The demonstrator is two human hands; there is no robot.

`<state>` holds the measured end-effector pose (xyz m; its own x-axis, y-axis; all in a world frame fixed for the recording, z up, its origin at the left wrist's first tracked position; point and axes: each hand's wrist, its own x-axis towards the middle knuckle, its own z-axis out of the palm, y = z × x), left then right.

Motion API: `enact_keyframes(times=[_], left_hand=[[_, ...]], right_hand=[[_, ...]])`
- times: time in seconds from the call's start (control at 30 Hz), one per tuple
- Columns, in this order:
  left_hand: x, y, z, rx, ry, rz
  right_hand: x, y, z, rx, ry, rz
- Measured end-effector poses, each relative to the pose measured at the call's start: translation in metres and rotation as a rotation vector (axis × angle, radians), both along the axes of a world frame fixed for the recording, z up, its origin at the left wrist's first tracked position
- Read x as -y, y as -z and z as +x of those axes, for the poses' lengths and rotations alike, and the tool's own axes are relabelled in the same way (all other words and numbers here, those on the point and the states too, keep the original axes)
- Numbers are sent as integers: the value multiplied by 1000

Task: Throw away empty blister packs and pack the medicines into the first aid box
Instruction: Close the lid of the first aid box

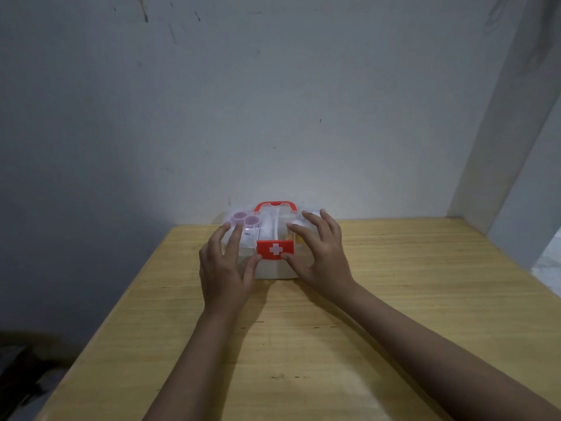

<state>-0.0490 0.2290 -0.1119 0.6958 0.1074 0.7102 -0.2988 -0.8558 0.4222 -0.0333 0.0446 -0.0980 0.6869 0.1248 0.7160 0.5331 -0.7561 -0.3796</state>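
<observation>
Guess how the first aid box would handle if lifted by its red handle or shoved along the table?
The first aid box looks like rigid translucent plastic, so probably stiff, not floppy. It is squat and flat-based, so unlikely to tip; more likely to slide on the smooth wooden table. The bottles seen through the lid may rattle if carried by the red handle.

Two bare forearms, no sleeves reaching the visible part of either. Bare left hand (226,270) with slim fingers, no ring, no glove. Bare right hand (318,256) likewise unadorned, short trimmed nails on the thumb and fingers. No watch, bracelet or strap at either wrist. No tattoos, plasters or markings to be seen. Upper arms and clothing out of frame.
</observation>
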Motion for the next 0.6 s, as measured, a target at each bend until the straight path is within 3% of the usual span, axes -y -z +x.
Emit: enact_keyframes(times=[0.6], left_hand=[[1,-5,1,-23,121,-146]], right_hand=[[-3,9,-2,4,55,68]])
